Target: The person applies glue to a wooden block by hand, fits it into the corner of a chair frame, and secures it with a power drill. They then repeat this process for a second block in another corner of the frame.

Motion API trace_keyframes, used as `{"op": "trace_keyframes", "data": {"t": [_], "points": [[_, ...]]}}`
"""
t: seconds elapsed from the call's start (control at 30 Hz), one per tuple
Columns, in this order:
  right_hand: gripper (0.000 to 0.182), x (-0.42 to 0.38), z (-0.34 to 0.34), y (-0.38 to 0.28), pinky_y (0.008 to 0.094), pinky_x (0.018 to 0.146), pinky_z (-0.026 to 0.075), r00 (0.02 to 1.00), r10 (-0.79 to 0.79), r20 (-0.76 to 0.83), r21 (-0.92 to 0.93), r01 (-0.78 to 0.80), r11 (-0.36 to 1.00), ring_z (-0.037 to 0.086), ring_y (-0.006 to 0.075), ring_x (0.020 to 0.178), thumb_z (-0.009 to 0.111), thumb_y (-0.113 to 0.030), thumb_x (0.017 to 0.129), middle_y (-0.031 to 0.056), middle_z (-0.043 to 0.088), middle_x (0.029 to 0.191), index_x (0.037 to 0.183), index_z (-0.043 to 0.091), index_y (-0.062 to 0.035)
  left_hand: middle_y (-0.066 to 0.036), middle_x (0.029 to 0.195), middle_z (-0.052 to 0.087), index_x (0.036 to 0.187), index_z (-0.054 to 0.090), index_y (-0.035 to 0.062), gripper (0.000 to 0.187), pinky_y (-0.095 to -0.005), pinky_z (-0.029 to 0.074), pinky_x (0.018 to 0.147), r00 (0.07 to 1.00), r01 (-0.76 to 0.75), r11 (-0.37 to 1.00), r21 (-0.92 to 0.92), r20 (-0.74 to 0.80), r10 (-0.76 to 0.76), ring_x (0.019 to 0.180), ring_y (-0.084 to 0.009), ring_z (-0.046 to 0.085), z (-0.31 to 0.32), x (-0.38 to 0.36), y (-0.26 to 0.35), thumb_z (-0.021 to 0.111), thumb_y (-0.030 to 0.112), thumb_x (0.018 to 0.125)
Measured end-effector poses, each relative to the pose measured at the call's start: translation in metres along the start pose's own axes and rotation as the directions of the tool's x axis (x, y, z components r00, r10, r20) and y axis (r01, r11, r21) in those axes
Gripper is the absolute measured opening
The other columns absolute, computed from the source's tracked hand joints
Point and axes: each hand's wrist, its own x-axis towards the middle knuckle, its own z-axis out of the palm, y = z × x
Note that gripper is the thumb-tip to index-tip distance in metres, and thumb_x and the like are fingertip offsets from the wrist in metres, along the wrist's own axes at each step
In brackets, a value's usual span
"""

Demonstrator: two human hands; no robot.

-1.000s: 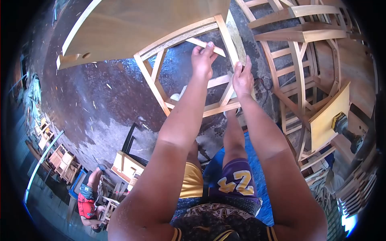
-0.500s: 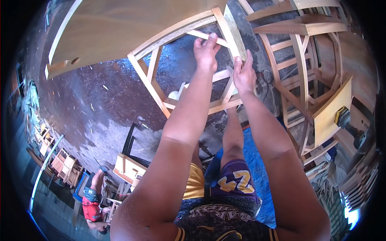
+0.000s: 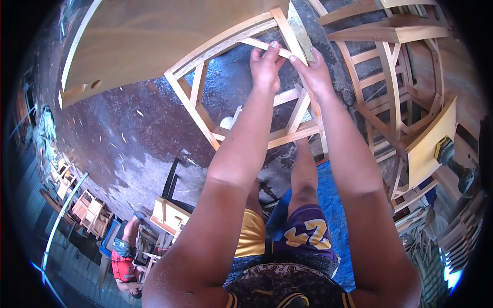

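Observation:
A small wooden brace strip (image 3: pixel 252 42) lies slantwise across the upper right corner of a pale wooden stool or chair frame (image 3: pixel 191 109). My left hand (image 3: pixel 265 68) pinches the strip near its middle, thumb on top and fingers curled below. At the strip's right end, my right hand (image 3: pixel 316 75) presses with its thumb, its fingers reaching around the outer side of the frame's right rail (image 3: pixel 288 35). Similar braces sit in other corners of the frame. My right fingertips are partly hidden behind the wood.
A large brown panel (image 3: pixel 169 36) with an oval hole spans the upper left. Other wooden frames (image 3: pixel 389 77) are stacked at right, near a power tool (image 3: pixel 456 165) on a board. A person in a red shirt (image 3: pixel 123 269) works at lower left. Blue sheeting (image 3: pixel 336 205) lies below.
My right hand has moved up along the rail, and its thumb now rests on the strip's end. My left hand keeps its pinch on the strip, almost in place.

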Motion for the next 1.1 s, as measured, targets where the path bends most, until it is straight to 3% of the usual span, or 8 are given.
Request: {"op": "trace_keyframes", "data": {"t": [0.1, 0.2, 0.47, 0.63, 0.8, 0.97, 1.03, 1.1], "points": [[0.1, 0.011, -0.002, -0.011, 0.0293, 0.082, 0.05, 0.996, 0.054, 0.067, 0.074, -0.059, 0.995, 0.063, 0.0225, 0.098, 0.082, -0.016, 0.076, 0.0188, 0.063, 0.109, 0.145, 0.014, 0.0097, -0.011, 0.099, 0.063, 0.106, 0.047, 0.0088, 0.027, -0.0369, 0.053, 0.082, 1.0, -0.004, 1.0, -0.018, 0.004, 0.004, 0.091, -0.0204, 0.063, -0.002, 0.003, -0.001, 0.068, 0.016, 0.089], [0.099, 0.017, -0.005, -0.006, 0.0317, 0.084, 0.051, 0.983, 0.091, 0.157, 0.116, -0.11, 0.987, 0.065, 0.0209, 0.094, 0.078, -0.016, 0.08, 0.0197, 0.062, 0.109, 0.147, 0.009, 0.006, -0.011, 0.1, 0.063, 0.106, 0.047, 0.0083, 0.029, -0.0377, 0.052, 0.083, 1.0, -0.004, 1.0, -0.011, 0.02, 0.004, 0.091, -0.0207, 0.063, -0.003, 0.002, 0.0, 0.068, 0.017, 0.089], [0.104, 0.02, -0.009, -0.002, 0.0291, 0.075, 0.054, 0.977, 0.114, 0.178, 0.156, -0.143, 0.977, 0.066, 0.0189, 0.085, 0.079, -0.011, 0.078, 0.0179, 0.063, 0.105, 0.148, 0.004, 0.0048, -0.013, 0.105, 0.063, 0.109, 0.047, 0.007, 0.033, -0.0415, 0.049, 0.088, 0.999, 0.02, 0.999, 0.026, 0.048, -0.021, 0.098, -0.0239, 0.061, -0.004, 0.0, 0.007, 0.069, 0.02, 0.088], [0.104, 0.022, -0.009, 0.001, 0.0277, 0.072, 0.055, 0.974, 0.133, 0.181, 0.17, -0.164, 0.972, 0.065, 0.018, 0.082, 0.078, -0.01, 0.078, 0.017, 0.063, 0.103, 0.149, 0.003, 0.0043, -0.019, 0.114, 0.057, 0.121, 0.04, 0.0046, 0.046, -0.0464, 0.053, 0.084, 0.998, 0.059, 0.995, -0.078, 0.044, -0.055, 0.097, -0.03, 0.062, -0.007, 0.001, 0.017, 0.05, 0.042, 0.097], [0.106, 0.022, -0.009, 0.0, 0.026, 0.069, 0.054, 0.972, 0.134, 0.193, 0.169, -0.168, 0.971, 0.065, 0.0169, 0.081, 0.078, -0.012, 0.078, 0.0161, 0.063, 0.102, 0.149, 0.001, 0.0028, -0.021, 0.118, 0.053, 0.128, 0.032, 0.0048, 0.053, -0.0493, 0.054, 0.082, 1.0, 0.012, 1.0, 0.013, 0.02, -0.012, 0.099, -0.0353, 0.061, -0.001, -0.001, 0.023, 0.043, 0.048, 0.099], [0.105, 0.021, -0.009, -0.001, 0.0272, 0.072, 0.054, 0.969, 0.139, 0.206, 0.169, -0.175, 0.97, 0.064, 0.0172, 0.087, 0.078, -0.013, 0.079, 0.0166, 0.062, 0.105, 0.149, 0.002, 0.0022, -0.021, 0.118, 0.052, 0.126, 0.032, 0.0057, 0.052, -0.05, 0.055, 0.081, 0.999, 0.041, 0.999, 0.013, -0.032, -0.041, 0.099, -0.0364, 0.061, 0.003, 0.0, 0.026, 0.044, 0.047, 0.098], [0.105, 0.021, -0.011, 0.005, 0.0281, 0.075, 0.053, 0.968, 0.139, 0.207, 0.184, -0.178, 0.967, 0.063, 0.0178, 0.09, 0.078, -0.013, 0.079, 0.0172, 0.062, 0.106, 0.149, 0.003, 0.002, -0.021, 0.123, 0.049, 0.138, 0.023, 0.0093, 0.058, -0.057, 0.049, 0.091, 0.999, 0.051, 0.999, 0.017, 0.009, -0.051, 0.11, -0.0432, 0.054, 0.001, 0.002, 0.026, 0.043, 0.047, 0.098], [0.109, 0.018, -0.013, 0.01, 0.0325, 0.085, 0.051, 0.983, 0.049, 0.176, 0.125, -0.071, 0.99, 0.062, 0.0221, 0.1, 0.083, -0.022, 0.075, 0.0194, 0.062, 0.112, 0.15, 0.007, 0.0014, -0.02, 0.123, 0.049, 0.138, 0.023, 0.0094, 0.058, -0.0572, 0.049, 0.091, 0.999, 0.05, 0.999, 0.017, 0.019, -0.05, 0.11, -0.0433, 0.053, 0.0, 0.002, 0.025, 0.043, 0.047, 0.098]]}}
